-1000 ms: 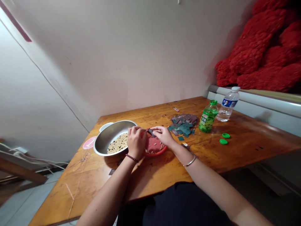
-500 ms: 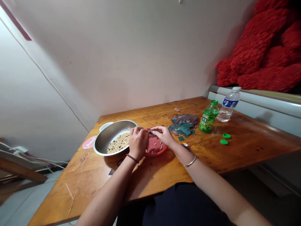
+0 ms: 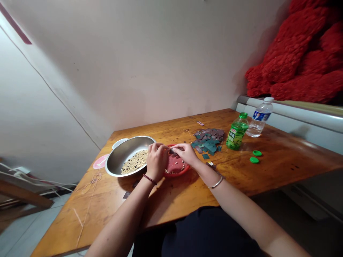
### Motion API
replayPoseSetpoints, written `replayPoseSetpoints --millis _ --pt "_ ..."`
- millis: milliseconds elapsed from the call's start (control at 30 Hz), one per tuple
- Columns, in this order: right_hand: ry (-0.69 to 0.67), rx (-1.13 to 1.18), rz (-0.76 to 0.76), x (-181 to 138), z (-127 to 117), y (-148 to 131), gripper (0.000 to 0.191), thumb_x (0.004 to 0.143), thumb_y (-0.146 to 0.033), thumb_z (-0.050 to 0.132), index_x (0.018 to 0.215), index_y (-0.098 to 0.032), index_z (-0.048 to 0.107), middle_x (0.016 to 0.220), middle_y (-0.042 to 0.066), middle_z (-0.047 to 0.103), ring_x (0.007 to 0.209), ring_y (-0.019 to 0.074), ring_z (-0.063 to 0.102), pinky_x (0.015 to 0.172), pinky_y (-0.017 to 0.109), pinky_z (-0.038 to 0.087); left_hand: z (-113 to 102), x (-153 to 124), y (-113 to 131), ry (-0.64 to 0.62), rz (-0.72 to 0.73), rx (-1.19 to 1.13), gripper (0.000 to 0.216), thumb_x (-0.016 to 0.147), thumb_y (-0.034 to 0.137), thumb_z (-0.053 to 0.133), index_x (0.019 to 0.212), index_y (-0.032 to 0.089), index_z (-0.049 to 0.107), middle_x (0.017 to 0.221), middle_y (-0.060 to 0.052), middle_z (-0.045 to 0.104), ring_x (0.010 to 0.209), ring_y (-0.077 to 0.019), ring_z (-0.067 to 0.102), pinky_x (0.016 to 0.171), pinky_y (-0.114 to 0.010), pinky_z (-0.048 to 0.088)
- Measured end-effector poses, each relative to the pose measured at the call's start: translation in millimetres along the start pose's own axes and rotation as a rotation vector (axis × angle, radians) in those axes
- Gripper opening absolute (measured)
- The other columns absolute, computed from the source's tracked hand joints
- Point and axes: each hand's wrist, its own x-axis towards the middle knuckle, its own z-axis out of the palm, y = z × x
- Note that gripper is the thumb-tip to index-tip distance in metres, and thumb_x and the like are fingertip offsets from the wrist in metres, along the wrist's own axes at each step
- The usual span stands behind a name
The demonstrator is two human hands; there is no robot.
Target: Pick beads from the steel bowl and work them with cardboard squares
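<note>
Over a round red plastic basket (image 3: pixel 178 175), my left hand (image 3: pixel 157 159) and my right hand (image 3: pixel 187 153) nearly meet, fingers bent and pinched. Between the fingertips is a small dark piece (image 3: pixel 173 151), like the squares in the pile; its far edge and exact shape are hidden. Both hands seem to grip it. Inside the basket is a pinkish-red surface (image 3: pixel 175 165) with several small pale round grains near the rim. Left of my left hand, a tilted steel bowl (image 3: pixel 114 160) holds many pale grains (image 3: pixel 135 162) mixed with black ones.
A pile of dark green and brown squares (image 3: pixel 209 141) lies beyond my right hand. Farther right stand a green bottle (image 3: pixel 236 134) and a clear bottle (image 3: pixel 258 121), with two green caps (image 3: pixel 254 160) nearby. Loose thread (image 3: pixel 93 178) and a pink disc (image 3: pixel 99 162) lie at left.
The hands stay pinched together over the basket, with only slight finger movement around the dark piece. The whole view has shifted a little.
</note>
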Motion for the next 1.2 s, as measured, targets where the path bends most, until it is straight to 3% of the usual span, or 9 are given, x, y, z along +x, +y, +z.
replayPoseSetpoints --millis 333,633,1200 --pt "-0.036 0.030 0.000 -1 0 -2 0.026 0.070 -0.031 0.064 0.089 -0.013 0.070 0.086 0.010 0.072 0.069 0.0175 0.068 0.060 0.028 0.056 -2 1 1 -0.010 0.003 0.000 0.017 0.087 0.029 0.049 0.088 0.023 0.065 0.097 -0.006 0.057 0.095 -0.0196 0.046 0.086 -0.034 0.043" --pt "-0.032 0.024 -0.018 2 -3 7 0.031 0.071 -0.022 0.060 0.100 -0.014 0.065 0.069 0.003 0.068 0.059 0.0122 0.063 0.058 0.024 0.053 6 0 -3 -0.036 -0.036 -0.077 0.018 0.087 0.031 0.049 0.084 0.023 0.065 0.092 -0.004 0.056 0.091 -0.0186 0.047 0.084 -0.033 0.041" --pt "-0.003 0.024 0.000 3 -2 10 0.035 0.071 -0.019 0.060 0.105 -0.014 0.064 0.071 0.004 0.070 0.062 0.0140 0.065 0.063 0.028 0.055 4 2 -5 -0.121 -0.050 -0.131 0.016 0.087 0.028 0.047 0.084 0.022 0.062 0.089 -0.004 0.055 0.087 -0.0178 0.046 0.080 -0.032 0.041"
